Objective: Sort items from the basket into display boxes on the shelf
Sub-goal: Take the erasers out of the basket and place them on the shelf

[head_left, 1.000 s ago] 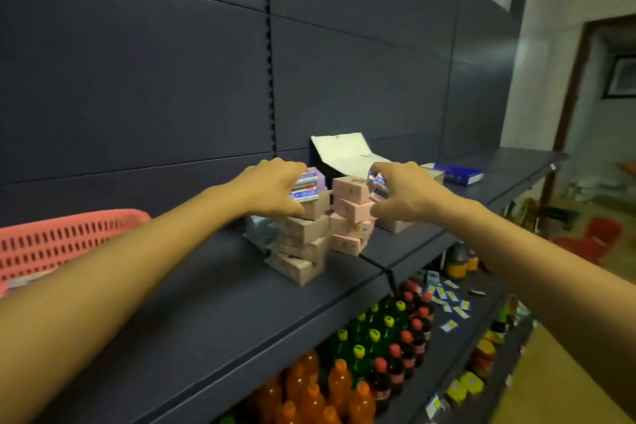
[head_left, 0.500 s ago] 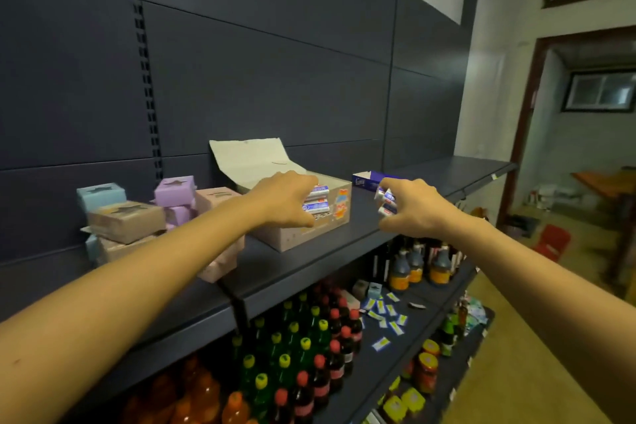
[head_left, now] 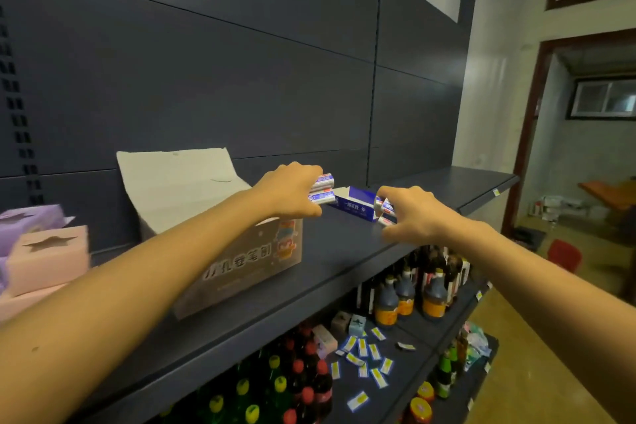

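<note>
Your left hand (head_left: 290, 191) grips two glossy blue-and-white packs (head_left: 322, 189); your right hand (head_left: 411, 215) clutches more, both above the matte dark shelf (head_left: 344, 251), beside the open blue cardboard box (head_left: 354, 208).

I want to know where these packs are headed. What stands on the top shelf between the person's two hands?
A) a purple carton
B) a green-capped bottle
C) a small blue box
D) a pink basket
C: the blue box stands on the shelf between the left hand and the right hand, which each grip white-and-blue packs.
</note>
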Demonstrator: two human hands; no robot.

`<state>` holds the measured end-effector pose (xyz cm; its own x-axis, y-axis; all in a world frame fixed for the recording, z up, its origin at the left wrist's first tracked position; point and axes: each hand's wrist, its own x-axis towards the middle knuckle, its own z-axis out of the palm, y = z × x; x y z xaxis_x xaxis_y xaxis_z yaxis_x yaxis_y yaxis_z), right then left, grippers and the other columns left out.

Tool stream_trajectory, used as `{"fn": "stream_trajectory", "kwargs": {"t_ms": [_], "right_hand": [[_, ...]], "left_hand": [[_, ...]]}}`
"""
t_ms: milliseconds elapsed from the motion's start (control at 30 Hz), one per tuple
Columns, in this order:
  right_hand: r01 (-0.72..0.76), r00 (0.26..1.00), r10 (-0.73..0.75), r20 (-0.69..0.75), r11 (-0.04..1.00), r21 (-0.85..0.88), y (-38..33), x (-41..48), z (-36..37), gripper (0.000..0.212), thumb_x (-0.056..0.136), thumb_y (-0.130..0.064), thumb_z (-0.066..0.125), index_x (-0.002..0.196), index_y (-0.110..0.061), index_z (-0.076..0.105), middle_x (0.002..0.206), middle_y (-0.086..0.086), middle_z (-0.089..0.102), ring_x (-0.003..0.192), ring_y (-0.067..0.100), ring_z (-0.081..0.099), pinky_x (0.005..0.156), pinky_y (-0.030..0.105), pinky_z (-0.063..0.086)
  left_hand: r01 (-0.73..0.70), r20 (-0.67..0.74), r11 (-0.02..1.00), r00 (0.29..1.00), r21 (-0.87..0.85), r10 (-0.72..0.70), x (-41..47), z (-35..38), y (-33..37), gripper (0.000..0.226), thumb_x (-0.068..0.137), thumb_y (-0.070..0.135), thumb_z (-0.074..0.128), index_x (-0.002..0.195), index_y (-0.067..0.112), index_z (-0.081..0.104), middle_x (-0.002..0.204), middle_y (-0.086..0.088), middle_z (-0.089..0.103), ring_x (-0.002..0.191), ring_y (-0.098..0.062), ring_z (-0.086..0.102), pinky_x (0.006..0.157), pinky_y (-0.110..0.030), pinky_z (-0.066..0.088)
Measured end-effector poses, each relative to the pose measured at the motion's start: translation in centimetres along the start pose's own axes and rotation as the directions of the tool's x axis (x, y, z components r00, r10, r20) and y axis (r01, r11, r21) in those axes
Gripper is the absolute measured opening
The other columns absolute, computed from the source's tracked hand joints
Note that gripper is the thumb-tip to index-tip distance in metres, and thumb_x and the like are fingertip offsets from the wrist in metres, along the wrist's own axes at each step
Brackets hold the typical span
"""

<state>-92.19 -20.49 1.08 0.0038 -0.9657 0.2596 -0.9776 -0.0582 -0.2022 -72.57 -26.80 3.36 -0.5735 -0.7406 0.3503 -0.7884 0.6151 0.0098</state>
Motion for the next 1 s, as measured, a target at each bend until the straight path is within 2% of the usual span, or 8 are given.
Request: {"fn": "stream_trajectory", "kwargs": {"t_ms": [167,267,433,567,633,733,800,1000], "right_hand": [[0.06,0.998,-0.059,-0.013,0.998,0.016,3.7,6.5,-0.5,0.042,0.08,-0.025,0.068,0.115,-0.018,0.046,0.12,0.01,0.059,0.105,0.028,0.058,0.084,0.044,0.054],[0.093,0.994,-0.092,0.056,0.995,-0.022,5.7,9.6,0.9,0.047,0.081,-0.026,0.068,0.121,-0.017,0.044,0.124,0.01,0.057,0.105,0.027,0.057,0.084,0.039,0.053],[0.176,0.98,-0.177,0.091,0.984,0.016,8.0,15.0,2.7,0.042,0.079,-0.023,0.065,0.117,-0.018,0.047,0.116,0.011,0.059,0.092,0.028,0.058,0.06,0.027,0.044],[0.293,0.947,-0.298,0.121,0.954,0.056,9.1,19.6,4.3,0.041,0.081,-0.024,0.065,0.118,-0.018,0.048,0.115,0.009,0.059,0.09,0.024,0.053,0.066,0.026,0.037],[0.347,0.923,-0.351,0.16,0.936,0.049,9.6,21.9,5.2,0.039,0.081,-0.025,0.064,0.117,-0.018,0.049,0.113,0.009,0.059,0.09,0.025,0.052,0.07,0.027,0.038],[0.415,0.878,-0.419,0.232,0.907,0.068,10.2,24.7,6.2,0.041,0.081,-0.025,0.065,0.119,-0.019,0.047,0.115,0.009,0.057,0.094,0.025,0.054,0.072,0.03,0.043],[0.452,0.85,-0.46,0.255,0.887,0.093,10.4,26.5,6.8,0.044,0.082,-0.024,0.064,0.121,-0.018,0.045,0.117,0.011,0.055,0.096,0.027,0.053,0.073,0.031,0.042],[0.536,0.767,-0.542,0.342,0.835,0.124,10.7,30.4,10.1,0.048,0.083,-0.025,0.063,0.125,-0.016,0.04,0.121,0.013,0.053,0.094,0.026,0.049,0.073,0.031,0.04]], "left_hand": [[0.047,0.008,0.999,0.999,0.014,-0.047,6.7,1.5,-0.7,0.04,0.083,0.029,0.065,0.114,0.009,0.047,0.101,-0.003,0.053,0.084,-0.015,0.048,0.07,-0.028,0.04],[0.085,0.1,0.994,0.991,0.064,-0.091,9.5,3.1,-1.3,0.043,0.082,0.028,0.066,0.116,0.009,0.048,0.114,-0.011,0.057,0.091,-0.021,0.054,0.075,-0.032,0.045],[0.162,0.186,0.973,0.964,0.162,-0.191,13.0,5.6,-2.5,0.045,0.082,0.027,0.066,0.119,0.009,0.047,0.118,-0.012,0.056,0.1,-0.026,0.057,0.072,-0.03,0.04],[0.248,0.217,0.938,0.928,0.241,-0.301,15.8,7.6,-3.0,0.041,0.082,0.025,0.065,0.117,0.009,0.048,0.116,-0.012,0.057,0.095,-0.025,0.054,0.07,-0.031,0.037],[0.293,0.282,0.911,0.883,0.291,-0.375,17.4,8.7,-3.3,0.039,0.081,0.025,0.064,0.115,0.011,0.05,0.115,-0.01,0.058,0.098,-0.028,0.058,0.07,-0.032,0.04],[0.352,0.421,0.872,0.772,0.341,-0.476,19.8,10.2,-4.0,0.04,0.078,0.024,0.068,0.114,0.012,0.054,0.111,-0.011,0.063,0.081,-0.026,0.061,0.071,-0.032,0.049],[0.413,0.456,0.846,0.714,0.338,-0.531,21.1,11.2,-4.3,0.044,0.08,0.023,0.068,0.119,0.011,0.052,0.112,-0.011,0.06,0.076,-0.024,0.058,0.07,-0.032,0.05],[0.509,0.457,0.77,0.619,0.385,-0.639,22.9,14.8,-5.9,0.054,0.081,0.025,0.067,0.129,0.013,0.045,0.129,-0.009,0.052,0.112,-0.028,0.056,0.086,-0.033,0.045]]}}
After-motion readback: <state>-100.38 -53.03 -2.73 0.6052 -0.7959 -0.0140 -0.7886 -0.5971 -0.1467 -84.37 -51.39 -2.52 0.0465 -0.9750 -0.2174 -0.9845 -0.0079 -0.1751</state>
